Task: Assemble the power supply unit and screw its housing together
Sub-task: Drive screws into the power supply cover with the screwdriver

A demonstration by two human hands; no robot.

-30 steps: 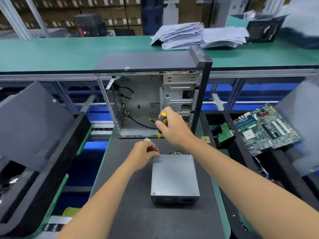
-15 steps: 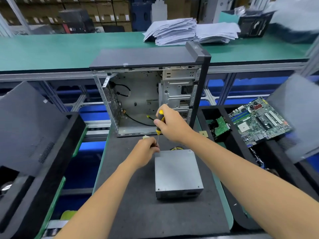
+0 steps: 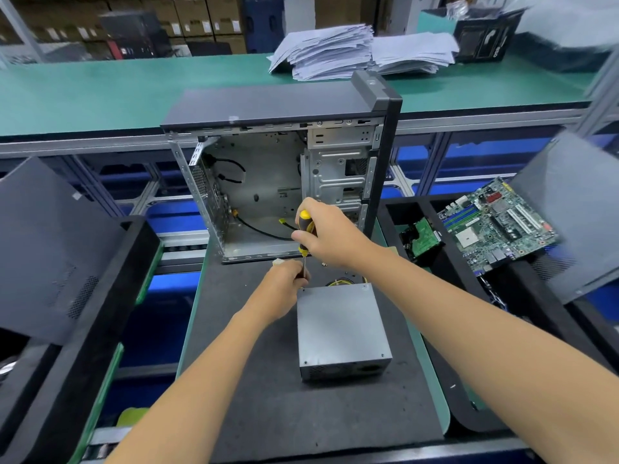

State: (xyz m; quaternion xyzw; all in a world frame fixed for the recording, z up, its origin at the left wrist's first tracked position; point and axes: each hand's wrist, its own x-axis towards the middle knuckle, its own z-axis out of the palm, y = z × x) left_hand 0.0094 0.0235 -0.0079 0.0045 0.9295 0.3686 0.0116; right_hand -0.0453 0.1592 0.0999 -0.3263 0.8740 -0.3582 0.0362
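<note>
Right hand (image 3: 330, 237) gripping screwdriver (image 3: 305, 229), left hand (image 3: 288, 284) pinching its shaft at far-left corner of PSU (image 3: 341, 326) on table (image 3: 254, 396). Am driving housing screw; remaining corners still unconfirmed.

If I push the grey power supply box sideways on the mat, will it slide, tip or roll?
The power supply box looks like rigid metal, so probably stiff and heavy. Low and flat-sided, it is unlikely to tip or roll. The dark mat may resist sliding.
</note>
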